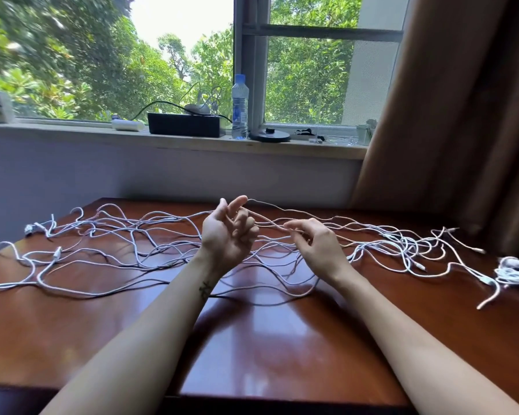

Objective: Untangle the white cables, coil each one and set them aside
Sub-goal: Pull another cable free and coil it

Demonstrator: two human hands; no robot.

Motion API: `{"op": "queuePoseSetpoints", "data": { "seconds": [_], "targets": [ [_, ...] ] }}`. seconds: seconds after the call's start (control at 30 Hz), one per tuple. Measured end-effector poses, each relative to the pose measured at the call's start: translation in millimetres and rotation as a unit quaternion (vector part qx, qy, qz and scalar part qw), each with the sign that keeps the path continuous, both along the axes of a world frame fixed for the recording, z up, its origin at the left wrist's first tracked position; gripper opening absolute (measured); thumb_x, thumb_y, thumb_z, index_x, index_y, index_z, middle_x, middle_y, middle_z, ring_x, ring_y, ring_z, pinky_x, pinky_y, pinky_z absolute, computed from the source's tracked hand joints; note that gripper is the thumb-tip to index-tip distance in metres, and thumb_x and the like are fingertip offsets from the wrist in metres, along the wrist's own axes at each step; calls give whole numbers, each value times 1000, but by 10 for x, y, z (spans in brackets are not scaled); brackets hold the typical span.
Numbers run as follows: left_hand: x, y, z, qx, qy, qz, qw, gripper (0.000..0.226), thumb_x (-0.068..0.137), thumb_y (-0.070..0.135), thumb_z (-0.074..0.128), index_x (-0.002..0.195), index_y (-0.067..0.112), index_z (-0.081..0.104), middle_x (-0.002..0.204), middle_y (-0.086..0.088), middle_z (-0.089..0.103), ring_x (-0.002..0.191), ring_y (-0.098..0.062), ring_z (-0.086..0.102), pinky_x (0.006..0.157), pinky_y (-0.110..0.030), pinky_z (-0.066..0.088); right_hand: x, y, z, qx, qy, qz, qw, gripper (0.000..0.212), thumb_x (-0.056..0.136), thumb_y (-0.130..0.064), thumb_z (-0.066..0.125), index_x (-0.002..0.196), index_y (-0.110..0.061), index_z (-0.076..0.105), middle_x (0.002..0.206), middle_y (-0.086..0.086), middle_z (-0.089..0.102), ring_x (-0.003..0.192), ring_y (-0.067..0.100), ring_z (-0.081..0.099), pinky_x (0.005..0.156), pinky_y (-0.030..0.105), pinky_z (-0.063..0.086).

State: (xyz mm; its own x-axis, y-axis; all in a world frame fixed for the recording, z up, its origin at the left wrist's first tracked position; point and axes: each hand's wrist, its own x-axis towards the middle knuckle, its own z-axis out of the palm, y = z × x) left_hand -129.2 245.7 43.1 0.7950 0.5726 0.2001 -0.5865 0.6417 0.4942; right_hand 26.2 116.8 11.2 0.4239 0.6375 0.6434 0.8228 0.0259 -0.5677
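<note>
- A loose tangle of thin white cables [150, 235] sprawls across the far half of the glossy reddish-brown wooden table [252, 339], from its left edge to its right edge.
- The left hand [226, 235] is raised palm up over the middle of the tangle, and its curled fingers hook two lifted strands.
- The right hand [316, 245], just beside it, pinches one of those strands between thumb and forefinger.
- A small bundle of white cable [516, 271] lies at the table's right edge.
- On the windowsill behind stand a clear plastic water bottle [239, 106] and a black rectangular box [185, 124].
</note>
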Motion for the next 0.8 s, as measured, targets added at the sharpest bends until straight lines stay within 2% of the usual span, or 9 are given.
{"op": "queuePoseSetpoints", "data": {
  "seconds": [0.07,0.17,0.2,0.3,0.43,0.5,0.6,0.7,0.8],
  "targets": [
    [-4,19,4,-19,-6,16,1000,54,107,41,31,89,10,70,50,0,28,40,-12,22,43,-22,23,-3,1,15,20,28,-28,999,17,96,-7,62,109,-15,71,91,-5,67,76,6,63,74,7,44],
    [7,20,-3,-33,3,29,999,55,108,43,29,98,10,71,51,-1,30,43,-14,25,43,-22,32,32,-29,41,22,108,-50,993,4,97,-14,64,98,-16,66,71,-3,66,54,3,60,57,19,48],
    [4,24,-5,-34,5,33,999,55,107,44,29,100,9,71,53,-1,31,46,-15,28,45,-23,36,41,-37,45,23,117,-56,991,2,96,-17,65,95,-16,66,67,-4,65,50,2,58,56,21,47],
    [-7,32,-4,-35,2,29,999,57,104,46,36,99,4,75,57,-4,39,57,-19,37,58,-30,40,37,-40,49,7,85,-81,993,6,91,-25,70,86,-22,70,69,-8,68,60,1,60,63,22,45],
    [-7,-2,-5,-36,-27,-6,999,54,100,42,43,94,-2,74,61,-7,43,57,-20,36,63,-30,30,-20,-14,21,-63,18,-74,995,10,83,-43,71,84,-33,75,73,-14,71,67,0,62,67,26,50],
    [4,-17,-9,-30,-25,-6,999,54,101,39,41,92,-2,74,62,-8,45,57,-21,37,64,-30,31,-66,-17,24,-79,9,-37,996,4,85,-38,75,85,-34,77,73,-17,70,64,-3,60,66,19,47],
    [18,-15,-15,-34,-22,6,999,55,101,36,38,86,-3,75,65,-10,47,60,-21,37,64,-31,30,-134,-38,35,-67,-1,35,997,3,87,-22,78,90,-22,80,70,-20,66,60,-7,57,62,10,38],
    [22,17,-15,-51,-19,27,998,51,102,31,37,82,-1,72,67,-11,50,62,-21,41,64,-32,31,-183,-68,53,-51,6,85,995,6,88,-17,78,92,-14,80,69,-23,65,59,-5,56,62,9,38],
    [16,62,-35,-35,17,56,998,45,103,31,36,84,3,67,67,-10,50,60,-20,39,62,-32,31,-182,-103,84,-32,25,104,994,5,88,-19,78,91,-15,79,66,-23,65,55,0,50,58,11,36]
  ]
}}
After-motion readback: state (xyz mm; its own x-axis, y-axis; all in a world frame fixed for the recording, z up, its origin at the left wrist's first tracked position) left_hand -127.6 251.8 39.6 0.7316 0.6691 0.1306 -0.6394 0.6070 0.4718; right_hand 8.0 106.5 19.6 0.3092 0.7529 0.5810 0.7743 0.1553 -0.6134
